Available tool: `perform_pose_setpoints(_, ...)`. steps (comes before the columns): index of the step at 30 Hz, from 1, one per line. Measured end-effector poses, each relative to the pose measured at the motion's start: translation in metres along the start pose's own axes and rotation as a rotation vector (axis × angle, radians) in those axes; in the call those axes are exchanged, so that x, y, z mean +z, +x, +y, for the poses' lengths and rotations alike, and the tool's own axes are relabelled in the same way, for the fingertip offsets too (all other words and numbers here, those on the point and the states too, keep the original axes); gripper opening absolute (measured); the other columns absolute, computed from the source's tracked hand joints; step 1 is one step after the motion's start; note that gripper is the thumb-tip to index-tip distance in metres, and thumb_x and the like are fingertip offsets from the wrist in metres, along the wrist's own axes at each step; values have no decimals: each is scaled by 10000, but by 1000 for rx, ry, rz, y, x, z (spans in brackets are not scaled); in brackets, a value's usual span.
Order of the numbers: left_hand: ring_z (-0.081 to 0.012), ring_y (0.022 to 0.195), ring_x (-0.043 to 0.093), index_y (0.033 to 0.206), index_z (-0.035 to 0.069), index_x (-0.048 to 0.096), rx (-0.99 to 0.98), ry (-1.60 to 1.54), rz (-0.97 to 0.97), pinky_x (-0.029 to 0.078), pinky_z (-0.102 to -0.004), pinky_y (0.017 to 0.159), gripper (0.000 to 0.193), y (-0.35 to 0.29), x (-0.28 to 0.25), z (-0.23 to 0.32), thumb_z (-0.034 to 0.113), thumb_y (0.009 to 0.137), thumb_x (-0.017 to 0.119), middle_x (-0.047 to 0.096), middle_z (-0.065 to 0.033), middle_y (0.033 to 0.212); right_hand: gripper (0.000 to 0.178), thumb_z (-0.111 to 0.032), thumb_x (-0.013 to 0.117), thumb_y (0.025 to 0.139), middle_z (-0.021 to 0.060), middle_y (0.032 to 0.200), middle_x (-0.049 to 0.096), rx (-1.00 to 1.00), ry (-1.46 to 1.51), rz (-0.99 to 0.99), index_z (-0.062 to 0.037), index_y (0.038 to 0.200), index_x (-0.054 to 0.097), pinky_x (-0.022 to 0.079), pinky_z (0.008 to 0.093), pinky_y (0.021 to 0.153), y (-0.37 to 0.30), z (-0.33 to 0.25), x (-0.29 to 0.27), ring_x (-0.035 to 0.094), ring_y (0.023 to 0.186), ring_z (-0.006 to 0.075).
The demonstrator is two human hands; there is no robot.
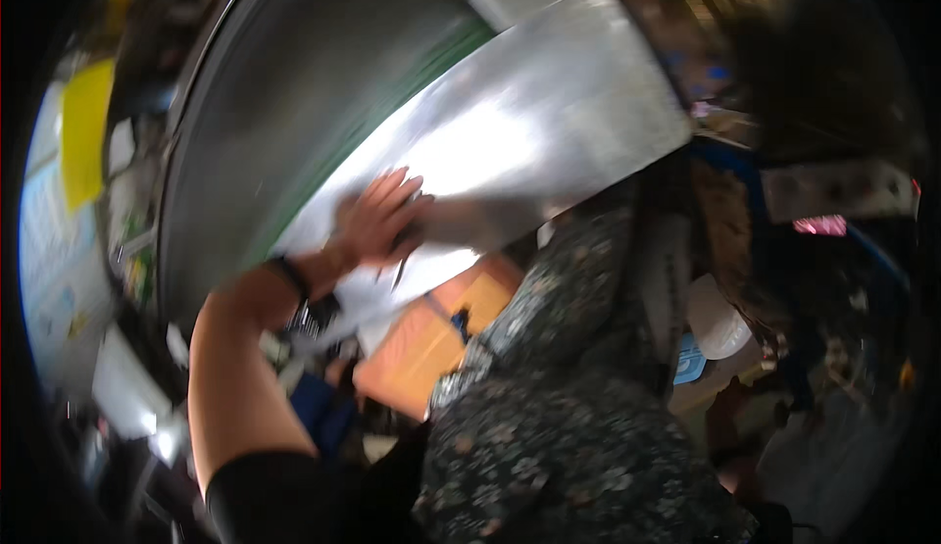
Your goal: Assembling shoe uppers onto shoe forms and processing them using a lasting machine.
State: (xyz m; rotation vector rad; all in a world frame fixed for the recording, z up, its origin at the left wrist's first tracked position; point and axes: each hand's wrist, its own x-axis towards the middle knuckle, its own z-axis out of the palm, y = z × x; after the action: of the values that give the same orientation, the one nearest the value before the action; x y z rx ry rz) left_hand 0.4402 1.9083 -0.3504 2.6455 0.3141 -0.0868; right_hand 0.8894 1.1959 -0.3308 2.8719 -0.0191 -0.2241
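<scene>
My left hand [384, 219] reaches over a shiny metal sheet or tabletop [588, 83], its fingers stretched out and slightly blurred. Nothing shows in its grasp; whether the palm rests on the metal I cannot tell. A dark band circles that wrist. Down at the lower right, my right hand [727, 415] is in shadow and smeared by motion, so its fingers cannot be made out. Close to it are a white round lid-like thing [718, 319] and a light-blue plastic piece [689, 360].
A dark grey panel with a green edge [314, 74] lies beyond the metal. Below the metal's near edge sits an orange-brown box [412, 353]. Dark floral cloth [559, 426] covers my lap. A yellow sheet [86, 132] hangs at the far left; blurred clutter fills the right.
</scene>
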Motion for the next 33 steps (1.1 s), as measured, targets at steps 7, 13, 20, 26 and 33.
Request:
perform_pose_setpoints(7, -400, 1332, 397, 1338, 140, 524, -28, -54, 20, 329, -544, 1093, 644, 6, -4, 2, 319, 748, 710, 452, -138, 1418, 375, -399, 617, 882, 121, 801, 680, -207, -530, -42, -35, 961, 657, 542, 405, 647, 0, 14, -14, 677, 708, 264)
perform_pose_setpoints(13, -415, 1337, 376, 1344, 136, 518, -64, -19, -35, 333, -540, 1083, 634, 14, -9, 32, 309, 759, 693, 455, -160, 1400, 295, -380, 592, 918, 63, 751, 679, -409, -949, -19, -100, 934, 682, 548, 381, 615, 6, 29, 21, 678, 653, 207)
perform_pose_setpoints(20, -424, 1385, 312, 1393, 87, 464, 80, 9, 38, 248, -542, 1136, 619, 20, 22, 59, 271, 835, 659, 391, -205, 1470, 477, -421, 615, 885, 216, 1082, 665, -234, 149, 405, -11, 1128, 618, 512, 485, 784, -5, 25, 42, 643, 916, 386)
perform_pose_setpoints(26, -391, 1432, 239, 1459, 61, 369, -264, -523, 231, 234, -457, 1164, 748, -70, -50, 46, 411, 868, 665, 286, -249, 1524, 499, -402, 679, 852, 249, 1188, 589, 55, 221, 398, 29, 1083, 580, 474, 508, 843, -55, -40, 8, 596, 975, 418)
perform_pose_setpoints(33, -376, 1150, 573, 1418, 44, 413, -671, -69, -261, 455, -415, 980, 991, -334, -74, 36, 453, 627, 847, 587, -244, 1242, 443, -214, 611, 916, 215, 1271, 565, -418, 662, 270, 31, 1278, 539, 456, 386, 971, -193, -95, 50, 575, 1149, 309)
